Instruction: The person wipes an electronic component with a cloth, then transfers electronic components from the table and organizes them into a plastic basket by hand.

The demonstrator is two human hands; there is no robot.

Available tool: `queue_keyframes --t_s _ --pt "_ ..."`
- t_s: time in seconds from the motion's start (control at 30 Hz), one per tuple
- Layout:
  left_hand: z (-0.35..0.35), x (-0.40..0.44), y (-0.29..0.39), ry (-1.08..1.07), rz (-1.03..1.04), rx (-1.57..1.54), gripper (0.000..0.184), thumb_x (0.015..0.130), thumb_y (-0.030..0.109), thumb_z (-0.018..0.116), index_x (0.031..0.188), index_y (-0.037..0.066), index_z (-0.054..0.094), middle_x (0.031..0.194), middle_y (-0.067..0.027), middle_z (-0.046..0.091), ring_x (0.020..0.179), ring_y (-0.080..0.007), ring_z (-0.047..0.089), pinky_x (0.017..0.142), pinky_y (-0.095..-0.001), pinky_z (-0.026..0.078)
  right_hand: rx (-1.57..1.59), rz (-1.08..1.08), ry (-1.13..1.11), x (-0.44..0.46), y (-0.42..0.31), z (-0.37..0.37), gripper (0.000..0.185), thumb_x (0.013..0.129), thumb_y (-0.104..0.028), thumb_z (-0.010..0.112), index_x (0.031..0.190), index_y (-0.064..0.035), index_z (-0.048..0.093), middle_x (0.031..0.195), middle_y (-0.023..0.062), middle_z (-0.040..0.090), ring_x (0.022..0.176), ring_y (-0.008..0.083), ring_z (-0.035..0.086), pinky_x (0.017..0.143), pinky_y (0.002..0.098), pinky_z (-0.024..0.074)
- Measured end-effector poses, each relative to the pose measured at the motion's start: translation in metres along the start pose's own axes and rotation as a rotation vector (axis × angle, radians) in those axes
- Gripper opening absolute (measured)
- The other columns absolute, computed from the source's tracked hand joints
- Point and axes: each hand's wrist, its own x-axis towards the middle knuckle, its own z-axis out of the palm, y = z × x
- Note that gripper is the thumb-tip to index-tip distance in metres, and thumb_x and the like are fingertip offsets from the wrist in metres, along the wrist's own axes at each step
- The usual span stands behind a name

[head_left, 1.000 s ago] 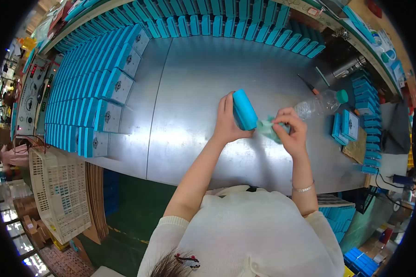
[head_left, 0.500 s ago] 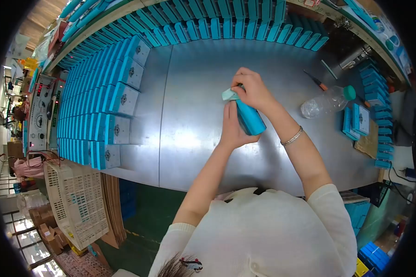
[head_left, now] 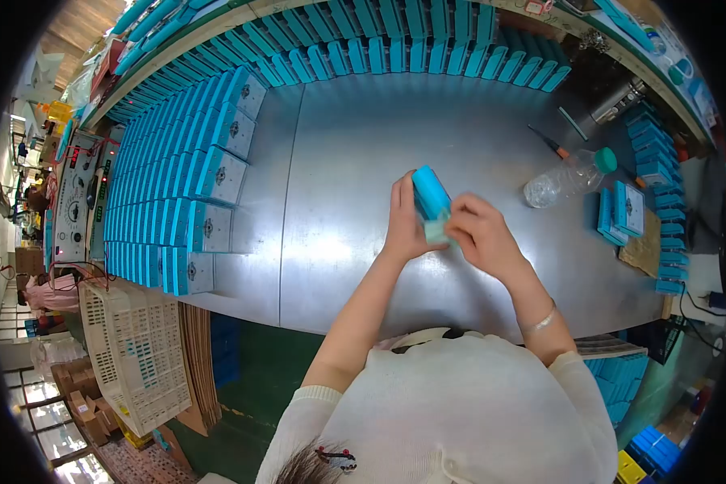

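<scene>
A metal table [head_left: 355, 121] spreads beneath the plastic bottle [head_left: 550, 185]. Left of that bottle, the left hand [head_left: 403, 234] grips a blue case [head_left: 431, 192], long axis slanting away leftward; nearer the bottle, the right hand [head_left: 487, 238] pinches pale cloth [head_left: 436, 233] against the case's near end.

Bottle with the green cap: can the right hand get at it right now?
Probably yes. The bottle lies on its side beyond the right hand, with nothing visible between them. The hand is busy, though: it would likely have to let go of the pale green cloth first.
</scene>
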Motion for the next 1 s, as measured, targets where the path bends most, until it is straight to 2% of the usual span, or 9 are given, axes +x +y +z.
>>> queue_keyframes --t_s 0.13,0.27,0.43,0.57,0.7,0.8,0.87,0.93,1.0 --pt "0.001 0.002 0.004 0.007 0.014 0.077 0.105 0.042 0.019 0.081 0.13 0.004 0.026 0.116 -0.0178 0.038 0.108 -0.0353 0.041 0.087 -0.0415 0.04 0.257 0.036 -0.159 -0.034 0.0 -0.017 0.013 0.066 0.004 0.064 0.077 -0.0015 0.063 0.086 0.0086 0.054 0.072 0.0225 0.055 0.064 0.0306 0.0451" --pt "-0.002 -0.002 0.009 -0.048 -0.054 0.067 0.104 0.043 0.02 0.081 0.13 0.004 0.027 0.115 -0.0177 0.038 0.108 -0.0341 0.042 0.085 -0.0413 0.044 0.484 0.262 0.168 -0.068 0.004 -0.032 0.01 0.072 0.003 0.064 0.08 -0.0023 0.065 0.083 0.005 0.055 0.075 0.0136 0.053 0.065 0.0247 0.0418" --pt "-0.025 -0.037 0.029 -0.056 -0.303 0.01 0.115 0.045 0.019 0.082 0.137 0.005 0.015 0.126 -0.018 0.034 0.116 -0.0327 0.04 0.088 -0.0443 0.047 0.322 0.397 0.356 -0.1 0.026 -0.034 0.011 0.071 0.001 0.065 0.081 -0.002 0.065 0.084 0.0056 0.056 0.075 0.0141 0.053 0.066 0.0253 0.0427" --pt "-0.047 -0.069 0.046 0.002 -0.352 -0.076 0.121 0.045 0.018 0.082 0.14 0.007 0.008 0.13 -0.018 0.032 0.12 -0.0324 0.038 0.088 -0.0468 0.046 0.219 0.427 0.566 -0.112 0.061 -0.01 0.012 0.07 0.0 0.066 0.082 -0.0026 0.065 0.084 0.007 0.058 0.075 0.0152 0.055 0.067 0.0261 0.0438" --pt "-0.067 -0.092 0.059 0.126 -0.289 -0.014 0.123 0.046 0.016 0.081 0.142 0.015 0.004 0.129 -0.0145 0.033 0.112 -0.0303 0.045 0.088 -0.0449 0.047 0.388 0.498 0.625 -0.111 0.086 0.021 0.026 0.071 -0.001 0.065 0.097 -0.0019 0.061 0.089 0.0102 0.061 0.083 0.018 0.06 0.075 0.0268 0.0458" --pt "-0.073 -0.105 0.076 0.18 -0.393 -0.013 0.119 0.044 0.018 0.081 0.14 0.01 0.011 0.128 -0.0144 0.033 0.116 -0.0295 0.04 0.088 -0.046 0.047 0.066 0.316 0.613 -0.1 0.083 0.013 0.04 0.07 -0.005 0.066 0.108 -0.0029 0.056 0.104 0.0146 0.058 0.096 0.0268 0.057 0.084 0.0333 0.0442" --pt "-0.076 -0.114 0.08 0.247 -0.382 0.035 0.117 0.044 0.018 0.08 0.139 0.01 0.014 0.127 -0.0137 0.033 0.117 -0.0293 0.039 0.089 -0.0462 0.046 -0.159 0.234 0.683 -0.099 0.086 0.01 0.054 0.068 -0.012 0.069 0.116 -0.0016 0.048 0.115 0.0164 0.048 0.112 0.032 0.042 0.097 0.0412 0.0313" --pt "-0.083 -0.127 0.087 0.32 -0.383 0.088 0.115 0.043 0.018 0.08 0.139 0.01 0.016 0.127 -0.0129 0.033 0.118 -0.029 0.038 0.089 -0.0464 0.045 -0.269 0.141 0.935 -0.103 0.106 0.01 0.067 0.065 -0.02 0.078 0.119 -0.001 0.044 0.116 0.0138 0.044 0.105 0.0266 0.042 0.089 0.038 0.0363" --pt "-0.088 -0.135 0.097 0.32 -0.405 0.096 0.111 0.044 0.017 0.079 0.137 0.008 0.019 0.126 -0.0129 0.032 0.119 -0.0293 0.036 0.091 -0.0462 0.044 -0.346 0.244 1.031 -0.102 0.112 -0.008 0.073 0.059 -0.022 0.083 0.115 0.0 0.043 0.107 0.0136 0.042 0.1 0.0263 0.041 0.087 0.0398 0.0353"
